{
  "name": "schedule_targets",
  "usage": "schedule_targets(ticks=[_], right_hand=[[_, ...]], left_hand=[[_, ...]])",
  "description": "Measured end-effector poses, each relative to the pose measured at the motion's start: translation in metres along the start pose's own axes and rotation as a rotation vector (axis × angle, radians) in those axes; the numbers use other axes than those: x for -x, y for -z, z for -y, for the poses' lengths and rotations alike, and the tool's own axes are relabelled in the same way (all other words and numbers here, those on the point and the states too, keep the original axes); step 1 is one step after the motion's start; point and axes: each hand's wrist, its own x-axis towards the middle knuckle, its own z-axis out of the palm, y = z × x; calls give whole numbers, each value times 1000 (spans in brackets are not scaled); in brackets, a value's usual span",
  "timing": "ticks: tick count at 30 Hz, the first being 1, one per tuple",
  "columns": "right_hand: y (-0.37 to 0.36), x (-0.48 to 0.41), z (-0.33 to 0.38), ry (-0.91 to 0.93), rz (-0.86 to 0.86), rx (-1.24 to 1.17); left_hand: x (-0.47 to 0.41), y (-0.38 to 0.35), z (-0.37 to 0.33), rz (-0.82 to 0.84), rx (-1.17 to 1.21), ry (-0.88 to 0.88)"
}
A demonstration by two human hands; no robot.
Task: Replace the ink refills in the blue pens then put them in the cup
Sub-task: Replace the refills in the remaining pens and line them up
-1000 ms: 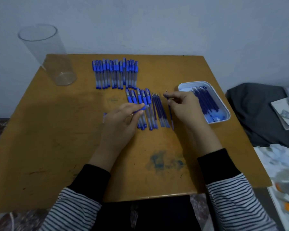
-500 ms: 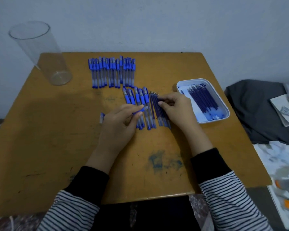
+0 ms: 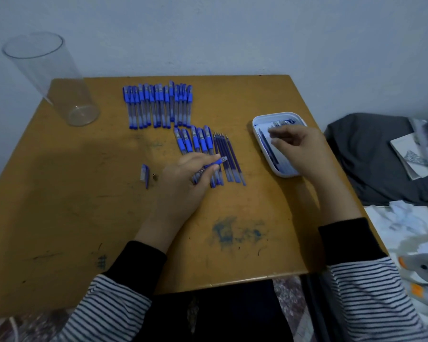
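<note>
My left hand point(image 3: 183, 180) grips a blue pen barrel point(image 3: 214, 163) over the middle of the wooden table point(image 3: 84, 218). My right hand point(image 3: 299, 146) hovers over the white tray point(image 3: 277, 172) of blue refills, fingers curled; I cannot tell whether it holds one. Several capped blue pens point(image 3: 158, 106) lie in a row at the back. A smaller group of pens point(image 3: 193, 141) and several loose refills point(image 3: 229, 156) lie beside my left hand. A pen cap point(image 3: 145, 175) and a small tip piece point(image 3: 155, 177) lie left of it. The clear cup point(image 3: 52, 77) stands at the back left.
A dark grey cloth point(image 3: 371, 156) with papers lies right of the table. More papers and a white object with orange parts point(image 3: 420, 270) sit at the lower right. A blue ink stain point(image 3: 230, 230) marks the table near its front edge.
My right hand has left the loose refills in the middle and moved right, over the white tray. My left hand keeps its hold on the pen barrel.
</note>
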Motion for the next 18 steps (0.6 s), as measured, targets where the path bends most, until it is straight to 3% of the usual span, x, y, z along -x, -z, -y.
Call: schedule_targets(ticks=[8,18], right_hand=[[14,-5,-6,-35,181,299],[16,-6,-5,-74,204,292]], left_hand=[[1,-11,-11,25,-20,6],[6,-8,-9,40,-37,-47]])
